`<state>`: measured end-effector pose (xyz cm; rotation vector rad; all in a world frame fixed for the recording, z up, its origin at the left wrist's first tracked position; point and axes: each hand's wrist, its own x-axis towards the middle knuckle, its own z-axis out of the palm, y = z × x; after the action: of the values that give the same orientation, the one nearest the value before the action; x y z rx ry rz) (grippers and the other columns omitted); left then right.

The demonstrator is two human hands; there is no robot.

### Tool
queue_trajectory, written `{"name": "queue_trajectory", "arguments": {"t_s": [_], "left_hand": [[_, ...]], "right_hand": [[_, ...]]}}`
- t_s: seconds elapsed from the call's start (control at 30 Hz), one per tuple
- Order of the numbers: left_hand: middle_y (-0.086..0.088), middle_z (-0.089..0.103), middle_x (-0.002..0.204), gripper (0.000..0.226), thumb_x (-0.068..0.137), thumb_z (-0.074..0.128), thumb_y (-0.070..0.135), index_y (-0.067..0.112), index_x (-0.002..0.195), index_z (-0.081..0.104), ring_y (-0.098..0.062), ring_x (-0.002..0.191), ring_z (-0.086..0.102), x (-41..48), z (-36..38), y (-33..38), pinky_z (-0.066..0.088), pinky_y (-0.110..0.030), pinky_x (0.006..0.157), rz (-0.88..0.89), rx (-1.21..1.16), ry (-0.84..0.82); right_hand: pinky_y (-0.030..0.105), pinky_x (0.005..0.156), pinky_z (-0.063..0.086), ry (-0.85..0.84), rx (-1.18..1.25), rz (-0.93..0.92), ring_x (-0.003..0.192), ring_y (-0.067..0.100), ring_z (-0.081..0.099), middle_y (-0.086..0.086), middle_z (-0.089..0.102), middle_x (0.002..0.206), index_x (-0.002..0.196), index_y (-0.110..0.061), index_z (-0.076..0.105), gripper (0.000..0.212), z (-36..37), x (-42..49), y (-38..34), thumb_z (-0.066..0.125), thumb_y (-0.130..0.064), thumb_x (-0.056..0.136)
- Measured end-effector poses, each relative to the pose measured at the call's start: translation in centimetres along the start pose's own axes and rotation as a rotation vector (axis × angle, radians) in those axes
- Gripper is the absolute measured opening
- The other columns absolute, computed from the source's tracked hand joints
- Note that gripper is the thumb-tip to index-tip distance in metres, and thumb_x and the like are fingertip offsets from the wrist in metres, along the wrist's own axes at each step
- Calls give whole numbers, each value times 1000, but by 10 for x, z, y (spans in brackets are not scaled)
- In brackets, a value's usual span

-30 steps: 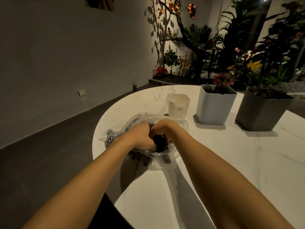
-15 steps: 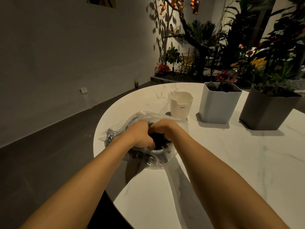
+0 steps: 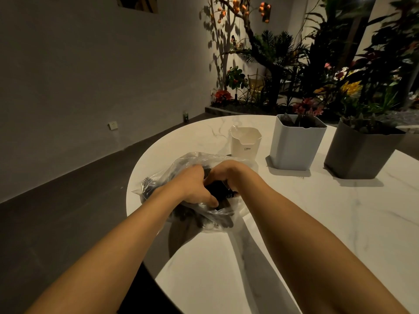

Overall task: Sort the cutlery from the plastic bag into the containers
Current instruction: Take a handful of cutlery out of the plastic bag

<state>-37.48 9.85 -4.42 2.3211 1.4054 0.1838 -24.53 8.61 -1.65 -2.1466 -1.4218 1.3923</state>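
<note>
A clear plastic bag [image 3: 181, 164] full of black cutlery [image 3: 221, 192] lies at the left edge of the round white table [image 3: 317, 234]. My left hand [image 3: 195, 188] and my right hand [image 3: 226, 174] sit side by side at the bag's mouth, fingers curled into the plastic and the dark cutlery. Which pieces each hand holds is hidden. Behind the bag stand a small white container [image 3: 246, 143], a pale blue-grey container [image 3: 297, 143] with dark pieces inside, and a dark grey container [image 3: 362, 152].
The table's curved edge runs close to the bag on the left, with dark floor [image 3: 68, 211] beyond. Plants and flowers [image 3: 328, 71] fill the background past the far side of the table.
Both hands stay at the bag's mouth. The fingers have shifted slightly within the plastic, and the view has drifted a little.
</note>
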Motion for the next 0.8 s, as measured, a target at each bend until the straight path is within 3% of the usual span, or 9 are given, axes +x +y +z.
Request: {"name": "queue_trajectory", "arguments": {"t_s": [0.07, 0.13, 0.2, 0.27, 0.4, 0.53, 0.7, 0.8], "left_hand": [[2, 63, 107, 70, 62, 94, 43, 21, 115, 55, -21, 98, 63, -2, 0, 2, 57, -41, 88, 8, 2, -4], [3, 60, 112, 78, 60, 95, 45, 23, 120, 50, -21, 102, 61, -4, 1, 3, 55, -38, 87, 16, 10, -6], [3, 59, 115, 83, 60, 95, 45, 23, 124, 47, -22, 105, 59, -5, 1, 4, 51, -35, 84, 18, 29, -10], [1, 57, 120, 92, 59, 95, 47, 22, 131, 43, -24, 109, 58, -6, 2, 5, 53, -37, 88, 3, 53, -16], [-3, 56, 126, 105, 56, 96, 50, 18, 138, 39, -28, 114, 57, -5, 2, 6, 55, -44, 94, -28, 93, -27], [-5, 51, 137, 116, 57, 96, 49, 17, 147, 31, -30, 124, 53, -6, 5, 9, 52, -44, 101, -42, 114, -41], [-10, 38, 149, 126, 60, 95, 49, 20, 156, 19, -35, 138, 42, -8, 9, 14, 46, -47, 109, -61, 167, -47], [-11, 36, 151, 124, 63, 95, 47, 19, 156, 17, -35, 138, 41, -9, 8, 17, 45, -46, 109, -60, 161, -56]], "right_hand": [[36, 74, 48, 20, -15, 1, 81, 24, 58, 10, 59, 89, 87, -5, 54, 25, -3, -2, 0, 57, -24, 103], [42, 94, 49, 23, -26, 4, 102, 30, 62, 17, 62, 113, 106, -1, 56, 25, -6, -3, 0, 59, -25, 102], [44, 100, 46, 28, -45, 20, 120, 36, 58, 21, 57, 131, 121, -1, 54, 31, -9, -2, 0, 60, -25, 101], [40, 91, 45, 31, -49, 32, 111, 33, 58, 18, 60, 121, 113, -4, 56, 25, -13, -3, 1, 60, -25, 101], [38, 87, 44, 16, -33, 77, 100, 30, 55, 14, 58, 99, 91, -8, 56, 20, -20, -6, 5, 60, -25, 101], [34, 84, 42, 27, 29, 82, 95, 25, 52, 12, 56, 99, 88, -8, 59, 17, -26, -2, 9, 61, -21, 99], [39, 97, 49, 16, 36, 53, 95, 27, 61, 15, 64, 98, 94, -5, 59, 11, -32, -4, 13, 57, -13, 100], [37, 95, 49, 0, 91, 53, 94, 28, 62, 16, 67, 97, 99, -2, 60, 8, -34, -4, 14, 55, -9, 100]]}}
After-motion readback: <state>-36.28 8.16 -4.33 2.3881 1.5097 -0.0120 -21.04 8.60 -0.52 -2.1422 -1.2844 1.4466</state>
